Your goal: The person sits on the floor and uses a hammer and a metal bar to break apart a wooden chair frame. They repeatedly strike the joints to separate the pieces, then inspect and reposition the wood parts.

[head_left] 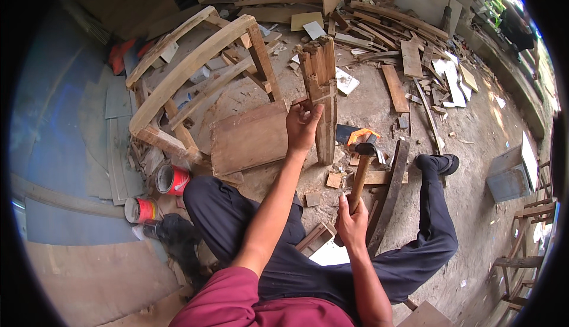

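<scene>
My right hand (352, 226) is wrapped round the wooden handle of a hammer (359, 179), its dark metal head pointing up and away from me. In front of me stands a rough wooden post (326, 122), its upper end jagged and splintered. My left hand (302, 128) is raised against the post's left side with the fingers curled into a pinch; whatever they hold is too small to make out. The hammer head is apart from the post, to its lower right. Beyond the post's foot lies a handsaw (358, 135) with an orange handle, partly hidden.
A curved wooden frame (195, 72) and a flat board (249, 140) stand left of the post. Two red cans (173, 180) sit near my bent left leg. Scrap wood (409, 54) is heaped at the far right, and a grey bin (512, 173) stands at the right.
</scene>
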`<state>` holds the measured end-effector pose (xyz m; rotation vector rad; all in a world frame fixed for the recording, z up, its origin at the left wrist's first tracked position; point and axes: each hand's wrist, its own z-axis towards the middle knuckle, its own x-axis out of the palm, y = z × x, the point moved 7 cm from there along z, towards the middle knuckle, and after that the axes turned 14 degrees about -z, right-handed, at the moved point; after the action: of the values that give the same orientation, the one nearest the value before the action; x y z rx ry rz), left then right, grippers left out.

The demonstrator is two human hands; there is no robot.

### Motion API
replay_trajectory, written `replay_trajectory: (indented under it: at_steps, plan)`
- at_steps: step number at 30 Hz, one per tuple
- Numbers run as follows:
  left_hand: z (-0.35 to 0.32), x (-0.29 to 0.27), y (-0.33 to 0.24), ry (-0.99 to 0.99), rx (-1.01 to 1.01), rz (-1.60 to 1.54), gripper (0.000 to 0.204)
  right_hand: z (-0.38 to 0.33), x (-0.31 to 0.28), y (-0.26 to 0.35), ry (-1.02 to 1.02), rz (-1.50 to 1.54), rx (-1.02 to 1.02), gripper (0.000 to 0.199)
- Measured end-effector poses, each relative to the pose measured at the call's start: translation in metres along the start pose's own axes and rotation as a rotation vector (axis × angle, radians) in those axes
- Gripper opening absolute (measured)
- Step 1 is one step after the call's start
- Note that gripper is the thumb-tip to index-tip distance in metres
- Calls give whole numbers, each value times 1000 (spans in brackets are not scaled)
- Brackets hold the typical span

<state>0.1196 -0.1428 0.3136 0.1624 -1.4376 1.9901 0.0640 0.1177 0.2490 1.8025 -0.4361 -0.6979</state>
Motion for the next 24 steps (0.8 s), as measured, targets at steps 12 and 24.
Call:
replay_trajectory:
  at_steps: [12,24]
  plan:
    - [10,-20,-5,-73,89,52,48,-3,-4,-3,-29,-46,43,30]
    - [12,-69,31,-86,-16,-258,51,-10,4,7,19,64,13,39]
